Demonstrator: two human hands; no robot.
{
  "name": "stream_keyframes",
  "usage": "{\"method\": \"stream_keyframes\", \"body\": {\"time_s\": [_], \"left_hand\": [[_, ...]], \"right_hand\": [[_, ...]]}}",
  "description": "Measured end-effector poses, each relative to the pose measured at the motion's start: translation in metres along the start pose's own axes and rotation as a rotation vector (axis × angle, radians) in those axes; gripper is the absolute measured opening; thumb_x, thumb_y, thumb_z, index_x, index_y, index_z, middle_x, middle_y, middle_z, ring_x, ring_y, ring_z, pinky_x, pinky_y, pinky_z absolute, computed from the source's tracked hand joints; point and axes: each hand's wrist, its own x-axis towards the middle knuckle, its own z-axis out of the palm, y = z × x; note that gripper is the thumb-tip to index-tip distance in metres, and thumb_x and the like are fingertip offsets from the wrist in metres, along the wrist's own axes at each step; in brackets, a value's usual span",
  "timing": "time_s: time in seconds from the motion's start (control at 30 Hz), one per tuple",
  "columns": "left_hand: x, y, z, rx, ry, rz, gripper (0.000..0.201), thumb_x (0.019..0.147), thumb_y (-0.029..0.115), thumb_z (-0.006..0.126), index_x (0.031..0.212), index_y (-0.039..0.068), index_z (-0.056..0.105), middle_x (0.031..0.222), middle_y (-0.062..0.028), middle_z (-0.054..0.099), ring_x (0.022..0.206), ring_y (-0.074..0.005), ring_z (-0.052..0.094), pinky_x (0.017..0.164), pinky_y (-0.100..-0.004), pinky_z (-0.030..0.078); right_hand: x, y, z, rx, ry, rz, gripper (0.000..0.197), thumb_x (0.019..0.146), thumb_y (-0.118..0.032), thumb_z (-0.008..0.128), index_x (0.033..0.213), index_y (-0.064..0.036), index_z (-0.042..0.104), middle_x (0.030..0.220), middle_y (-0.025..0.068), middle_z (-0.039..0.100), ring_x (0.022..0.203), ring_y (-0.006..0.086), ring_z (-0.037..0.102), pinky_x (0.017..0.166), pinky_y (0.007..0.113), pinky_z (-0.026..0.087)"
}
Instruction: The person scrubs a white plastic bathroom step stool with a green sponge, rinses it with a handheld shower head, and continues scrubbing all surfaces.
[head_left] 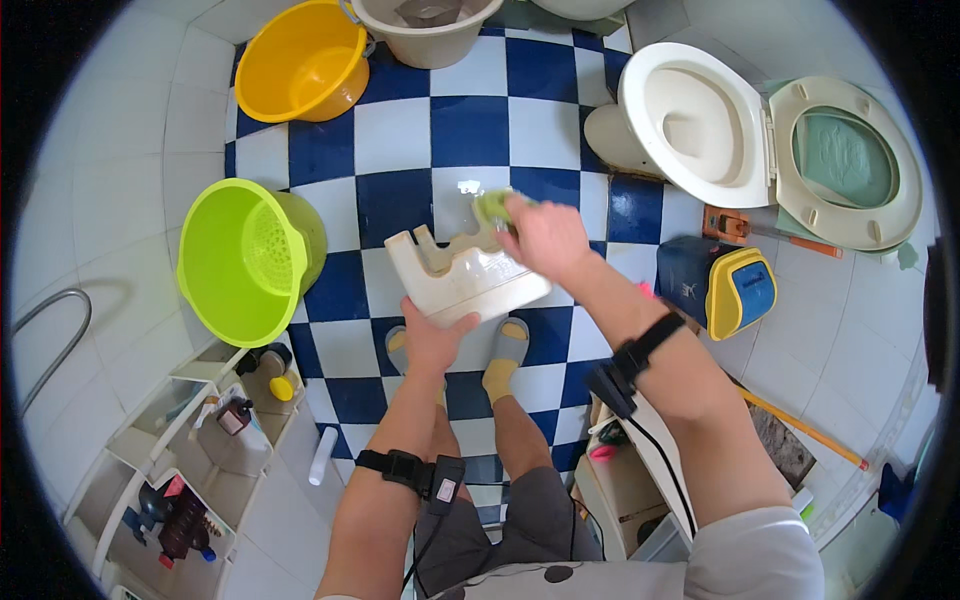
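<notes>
A white plastic piece (pixel 470 286) with a notched, cut-out edge is held in front of me above the tiled floor. My left hand (pixel 434 335) grips its near left side, the thumb lying over the front face. At the far right edge of the piece, my right hand (pixel 548 238) is closed around a green scrubbing brush or sponge (pixel 490 208); its exact kind is partly hidden by my fingers. The green thing is against or just over the notched edge; I cannot tell which.
Left stand a lime-green basin (pixel 225 275) and a shelf rack (pixel 215 440) with bottles. Beyond are a yellow basin (pixel 300 65) and a greyish bucket (pixel 425 35). A toilet (pixel 640 140) with raised seat and a blue-yellow bin (pixel 695 280) stand right. Blue-and-white tiles (pixel 393 138) cover the floor.
</notes>
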Motion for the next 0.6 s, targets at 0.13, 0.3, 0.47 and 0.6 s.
{"method": "stream_keyframes", "body": {"time_s": [0.13, 0.3, 0.47, 0.6], "left_hand": [[0.006, 0.000, -0.002, 0.027, 0.015, -0.051, 0.092, 0.062, 0.022, 0.096, 0.129, -0.003, 0.039, 0.124, -0.0196, 0.062, 0.115, -0.0305, 0.063, 0.097, -0.0385, 0.051], [0.007, -0.013, 0.003, -0.030, 0.020, -0.017, 0.088, 0.062, 0.025, 0.096, 0.126, -0.004, 0.042, 0.122, -0.0220, 0.063, 0.113, -0.0338, 0.064, 0.096, -0.0407, 0.051], [0.020, -0.010, 0.013, -0.012, 0.000, 0.066, 0.088, 0.062, 0.026, 0.095, 0.126, -0.005, 0.043, 0.122, -0.0234, 0.063, 0.114, -0.0365, 0.063, 0.097, -0.0417, 0.051], [0.024, -0.005, 0.005, -0.009, -0.022, -0.011, 0.086, 0.063, 0.026, 0.094, 0.126, -0.004, 0.044, 0.122, -0.0229, 0.063, 0.114, -0.0361, 0.063, 0.097, -0.0413, 0.051]], "right_hand": [[0.043, -0.033, -0.033, 0.029, -0.016, 0.177, 0.039, 0.087, -0.037, 0.070, 0.109, -0.0059, 0.063, 0.086, 0.0202, 0.072, 0.082, 0.0388, 0.072, 0.072, 0.049, 0.059], [-0.017, -0.058, -0.045, 0.081, -0.304, 0.181, 0.049, 0.088, -0.036, 0.069, 0.124, -0.0033, 0.061, 0.089, 0.0254, 0.072, 0.078, 0.0395, 0.073, 0.074, 0.049, 0.061], [0.024, -0.008, -0.021, 0.003, -0.078, 0.191, 0.043, 0.089, -0.041, 0.068, 0.109, -0.0029, 0.064, 0.084, 0.0253, 0.071, 0.079, 0.0407, 0.073, 0.071, 0.050, 0.060], [0.064, 0.000, -0.018, 0.075, 0.069, 0.254, 0.046, 0.090, -0.043, 0.067, 0.109, -0.0014, 0.062, 0.084, 0.0245, 0.071, 0.082, 0.0439, 0.071, 0.073, 0.049, 0.060]]}}
